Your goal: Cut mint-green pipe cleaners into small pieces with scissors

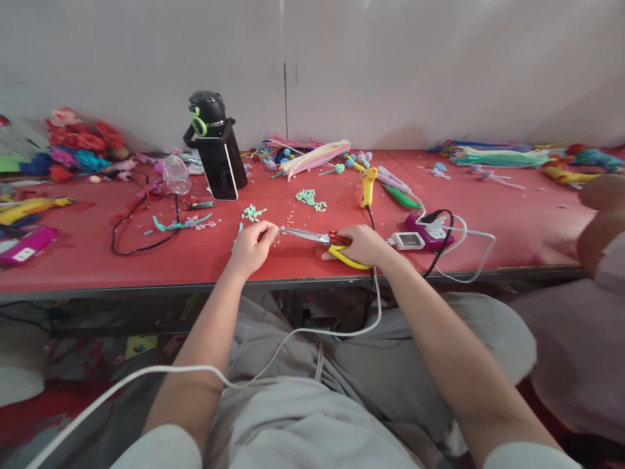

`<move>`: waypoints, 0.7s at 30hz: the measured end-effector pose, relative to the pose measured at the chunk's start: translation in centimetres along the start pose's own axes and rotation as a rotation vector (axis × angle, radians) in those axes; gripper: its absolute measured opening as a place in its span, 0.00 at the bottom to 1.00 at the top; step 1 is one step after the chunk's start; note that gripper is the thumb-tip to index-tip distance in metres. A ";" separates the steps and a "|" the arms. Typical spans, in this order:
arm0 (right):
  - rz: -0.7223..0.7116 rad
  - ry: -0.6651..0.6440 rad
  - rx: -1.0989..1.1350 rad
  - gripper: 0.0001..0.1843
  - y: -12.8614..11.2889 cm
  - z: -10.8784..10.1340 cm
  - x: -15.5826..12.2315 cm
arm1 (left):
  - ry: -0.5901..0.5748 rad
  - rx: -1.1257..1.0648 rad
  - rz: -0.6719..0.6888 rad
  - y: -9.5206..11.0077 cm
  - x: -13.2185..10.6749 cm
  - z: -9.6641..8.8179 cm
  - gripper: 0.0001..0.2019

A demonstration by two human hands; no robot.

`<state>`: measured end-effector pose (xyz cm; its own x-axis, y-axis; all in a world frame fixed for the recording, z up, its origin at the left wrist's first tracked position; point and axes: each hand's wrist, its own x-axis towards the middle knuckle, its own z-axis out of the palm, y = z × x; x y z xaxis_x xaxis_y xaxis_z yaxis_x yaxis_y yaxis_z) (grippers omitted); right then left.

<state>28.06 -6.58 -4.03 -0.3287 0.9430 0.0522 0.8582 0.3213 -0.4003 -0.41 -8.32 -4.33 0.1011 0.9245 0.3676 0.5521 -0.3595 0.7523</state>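
Note:
My right hand [364, 245] grips the yellow and red handles of a pair of scissors [312, 236] near the front edge of the red table [512, 221]. The blades point left toward my left hand [252, 246]. That hand is pinched shut around something small at the blade tips; a mint-green strand [237, 236] shows beside its fingers. Small heaps of mint-green cut pieces [254, 212] lie just beyond both hands.
A black bottle with a phone leaning on it [217, 153] stands behind. A yellow glue gun [367, 185], a power strip with white cables [430, 233], pipe cleaner bundles [317, 155] and craft flowers [78, 140] lie around. Another person [596, 312] sits at right.

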 end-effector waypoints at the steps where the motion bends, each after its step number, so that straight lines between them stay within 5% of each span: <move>1: -0.002 -0.001 0.001 0.36 0.0 0.0 0.0 | -0.001 0.001 0.000 0.0 0.0 0.0 0.12; 21: 0.002 -0.026 0.014 0.35 -0.2 -0.3 -0.1 | 0.012 0.023 0.011 -0.1 -0.1 0.0 0.12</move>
<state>28.05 -6.70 -3.74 -0.3374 0.9410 0.0272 0.8533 0.3179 -0.4133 -0.49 -8.32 -4.44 0.0971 0.9188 0.3826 0.5702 -0.3664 0.7353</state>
